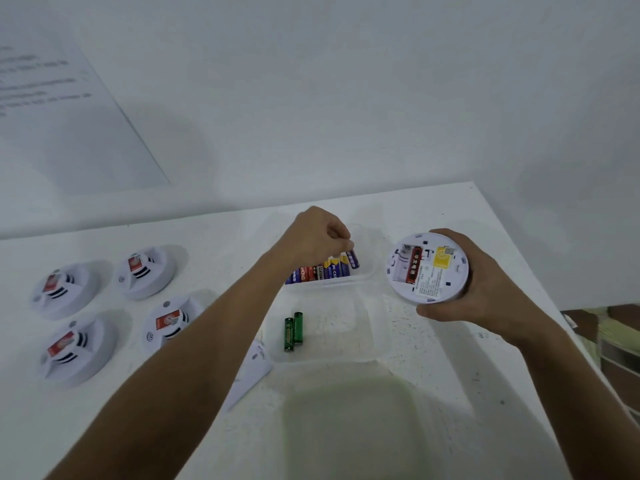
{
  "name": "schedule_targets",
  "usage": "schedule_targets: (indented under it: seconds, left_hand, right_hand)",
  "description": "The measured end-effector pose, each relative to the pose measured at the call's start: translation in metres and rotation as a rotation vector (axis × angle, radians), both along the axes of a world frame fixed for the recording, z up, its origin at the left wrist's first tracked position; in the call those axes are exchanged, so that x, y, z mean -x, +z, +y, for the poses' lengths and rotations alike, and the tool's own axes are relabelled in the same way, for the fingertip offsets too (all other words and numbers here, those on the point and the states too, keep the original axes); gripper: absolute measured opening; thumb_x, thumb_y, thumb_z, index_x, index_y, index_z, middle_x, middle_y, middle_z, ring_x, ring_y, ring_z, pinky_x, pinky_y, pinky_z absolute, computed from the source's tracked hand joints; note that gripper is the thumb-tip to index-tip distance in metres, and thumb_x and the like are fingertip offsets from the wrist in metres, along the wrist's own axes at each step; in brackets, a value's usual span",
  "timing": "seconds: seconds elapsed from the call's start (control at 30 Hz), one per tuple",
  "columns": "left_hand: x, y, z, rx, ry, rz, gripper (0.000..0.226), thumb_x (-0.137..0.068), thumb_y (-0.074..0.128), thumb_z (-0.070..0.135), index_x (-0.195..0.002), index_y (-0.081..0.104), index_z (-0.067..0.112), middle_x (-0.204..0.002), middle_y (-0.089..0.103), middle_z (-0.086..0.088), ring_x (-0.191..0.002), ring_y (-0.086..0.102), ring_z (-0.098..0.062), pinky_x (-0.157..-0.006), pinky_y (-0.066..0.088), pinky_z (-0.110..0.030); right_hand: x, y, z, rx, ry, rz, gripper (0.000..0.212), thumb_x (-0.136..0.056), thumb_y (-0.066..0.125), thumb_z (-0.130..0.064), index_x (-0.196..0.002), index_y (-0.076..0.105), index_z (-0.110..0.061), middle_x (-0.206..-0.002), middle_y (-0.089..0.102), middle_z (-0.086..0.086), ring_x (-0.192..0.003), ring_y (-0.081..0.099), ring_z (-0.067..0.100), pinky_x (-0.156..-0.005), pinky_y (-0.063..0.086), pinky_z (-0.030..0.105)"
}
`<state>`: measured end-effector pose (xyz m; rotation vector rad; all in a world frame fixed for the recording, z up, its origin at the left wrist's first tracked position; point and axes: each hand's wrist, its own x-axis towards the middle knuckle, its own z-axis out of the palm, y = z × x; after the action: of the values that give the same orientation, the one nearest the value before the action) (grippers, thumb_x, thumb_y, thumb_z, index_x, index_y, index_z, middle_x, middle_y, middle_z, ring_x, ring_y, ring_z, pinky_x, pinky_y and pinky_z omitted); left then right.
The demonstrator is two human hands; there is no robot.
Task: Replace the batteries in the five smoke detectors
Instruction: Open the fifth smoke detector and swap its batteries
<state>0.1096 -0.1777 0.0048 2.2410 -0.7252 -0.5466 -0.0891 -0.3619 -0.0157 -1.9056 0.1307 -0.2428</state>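
The left hand (317, 237) pinches a purple battery (352, 259) at the right end of the row of batteries (320, 271) in the far clear tray (372, 268). The right hand (474, 289) grips an upturned smoke detector (427, 268) above the bench (450, 375), one red battery (414, 266) seated inside. Two green batteries (293, 329) lie in the near tray (367, 355). Four detectors (104, 313) sit at the left.
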Motion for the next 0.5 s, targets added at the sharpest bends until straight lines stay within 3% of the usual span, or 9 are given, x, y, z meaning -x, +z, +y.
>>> schedule_targets:
  seconds: [0.07, 0.2, 0.3, 0.43, 0.5]
  left_hand:
    - [0.001, -0.008, -0.008, -0.031, -0.032, -0.022, 0.015, -0.083, 0.075, 0.020, -0.093, 0.075, 0.009, -0.078, 0.073, 0.000, -0.061, 0.066, -0.003, -0.054, 0.045, -0.010]
    - [0.005, -0.017, -0.013, -0.154, -0.114, -0.153, 0.019, -0.089, 0.067, 0.020, -0.104, 0.074, 0.010, -0.108, 0.072, -0.004, -0.088, 0.063, -0.010, -0.075, 0.044, -0.018]
    - [0.011, -0.016, -0.008, -0.151, -0.138, -0.219, 0.026, -0.091, 0.064, 0.023, -0.114, 0.069, 0.013, -0.119, 0.067, 0.000, -0.083, 0.054, -0.005, -0.076, 0.039, -0.014]
    - [0.023, 0.004, 0.003, 0.035, -0.049, -0.212, 0.022, -0.091, 0.060, 0.017, -0.110, 0.069, 0.020, -0.097, 0.067, 0.014, -0.067, 0.058, -0.002, -0.057, 0.040, -0.002]
    - [0.031, 0.019, 0.009, 0.119, -0.072, -0.162, 0.018, -0.087, 0.064, 0.020, -0.104, 0.068, 0.027, -0.095, 0.065, 0.020, -0.077, 0.063, -0.002, -0.059, 0.043, -0.004]
  right_hand:
    - [0.000, -0.001, 0.000, -0.004, 0.004, 0.000, 0.090, -0.049, 0.089, -0.012, -0.129, 0.052, -0.029, -0.119, 0.063, -0.013, -0.112, 0.061, 0.007, -0.084, 0.055, 0.019]
    - [-0.003, -0.002, 0.002, -0.011, 0.022, 0.001, 0.090, -0.050, 0.089, -0.013, -0.130, 0.052, -0.029, -0.121, 0.063, -0.011, -0.115, 0.060, 0.009, -0.085, 0.056, 0.021]
    - [-0.006, -0.002, 0.004, -0.004, 0.039, 0.000, 0.092, -0.050, 0.090, -0.017, -0.132, 0.051, -0.030, -0.123, 0.062, -0.011, -0.116, 0.060, 0.009, -0.086, 0.056, 0.021]
    - [-0.007, 0.000, 0.006, -0.016, 0.057, -0.004, 0.092, -0.051, 0.090, -0.012, -0.132, 0.050, -0.031, -0.122, 0.062, -0.014, -0.116, 0.059, 0.008, -0.084, 0.055, 0.019]
    - [-0.011, 0.000, 0.009, -0.019, 0.074, -0.005, 0.093, -0.051, 0.089, -0.011, -0.133, 0.049, -0.029, -0.122, 0.061, -0.015, -0.117, 0.059, 0.009, -0.085, 0.054, 0.019]
